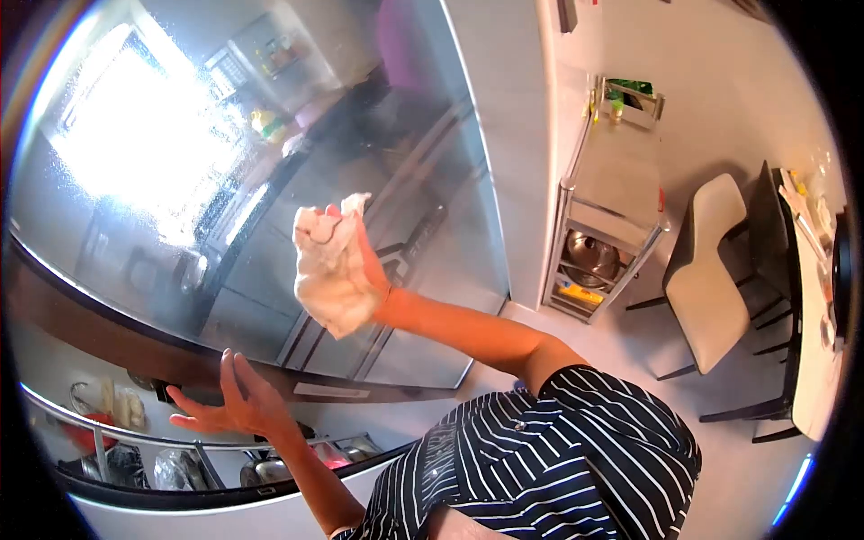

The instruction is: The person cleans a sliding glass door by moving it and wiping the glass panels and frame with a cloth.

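My right hand [371,270] grips a crumpled whitish cloth [335,274], with fingertips showing over its upper edge. The cloth is at a large glossy glass panel [297,333], which shows a bright window glare, faint reflections and hazy smears. Whether the cloth presses on the glass, I cannot tell. Lower left, my left hand [241,403] is raised with its fingers spread and nothing in it. It is near the panel's dark brown lower frame [135,333], apart from the cloth.
Below the frame, a metal-railed shelf [216,445] holds bagged items and kitchen things. At right stands a metal trolley [612,180] with a steel pot [591,256] on its lower level. Beyond it are a beige chair [706,297] and a table [814,378] bearing several items.
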`<state>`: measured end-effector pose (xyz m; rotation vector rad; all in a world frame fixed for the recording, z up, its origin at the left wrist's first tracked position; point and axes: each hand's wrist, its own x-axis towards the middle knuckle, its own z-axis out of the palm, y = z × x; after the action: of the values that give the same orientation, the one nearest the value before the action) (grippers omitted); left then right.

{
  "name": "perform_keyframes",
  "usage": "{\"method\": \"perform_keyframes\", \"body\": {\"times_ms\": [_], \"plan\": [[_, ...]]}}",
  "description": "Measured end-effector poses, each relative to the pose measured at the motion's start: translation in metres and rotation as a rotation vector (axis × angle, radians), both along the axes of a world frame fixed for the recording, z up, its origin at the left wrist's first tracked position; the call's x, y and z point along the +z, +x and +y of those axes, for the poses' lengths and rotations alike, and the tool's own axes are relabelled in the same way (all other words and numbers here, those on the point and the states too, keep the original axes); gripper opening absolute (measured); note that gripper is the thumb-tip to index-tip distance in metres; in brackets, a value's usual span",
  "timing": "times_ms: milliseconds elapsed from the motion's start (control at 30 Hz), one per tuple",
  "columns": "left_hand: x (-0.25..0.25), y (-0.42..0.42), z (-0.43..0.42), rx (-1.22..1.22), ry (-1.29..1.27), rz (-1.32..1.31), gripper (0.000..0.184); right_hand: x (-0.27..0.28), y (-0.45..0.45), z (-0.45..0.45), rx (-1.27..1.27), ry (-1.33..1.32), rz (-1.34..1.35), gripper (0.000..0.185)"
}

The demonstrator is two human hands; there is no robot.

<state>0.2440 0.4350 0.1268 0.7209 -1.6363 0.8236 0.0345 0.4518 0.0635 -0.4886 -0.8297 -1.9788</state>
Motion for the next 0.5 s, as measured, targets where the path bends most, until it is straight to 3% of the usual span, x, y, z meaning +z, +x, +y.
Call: {"method": "perform_keyframes", "body": {"times_ms": [33,133,167,300,500], "plan": [[0.001,0.004,0.0,0.003,-0.019,-0.011,0.008,-0.003,-0.012,-0.002,0.105,-0.148,0.054,0.037],[0.003,0.014,0.002,0.027,-0.06,-0.02,0.003,-0.005,-0.076,0.003,-0.595,0.123,0.042,0.037],[0.003,0.016,0.003,0.042,-0.073,-0.01,0.003,-0.007,-0.106,0.008,-0.691,0.208,-0.003,0.038],[-0.001,0.031,0.0,0.101,-0.046,0.006,0.002,-0.018,-0.189,0.027,-0.763,0.357,-0.092,0.037],[-0.022,0.059,0.003,0.175,-0.112,0.025,0.01,0.006,-0.052,-0.016,-0.597,-0.035,0.043,0.028]]}}
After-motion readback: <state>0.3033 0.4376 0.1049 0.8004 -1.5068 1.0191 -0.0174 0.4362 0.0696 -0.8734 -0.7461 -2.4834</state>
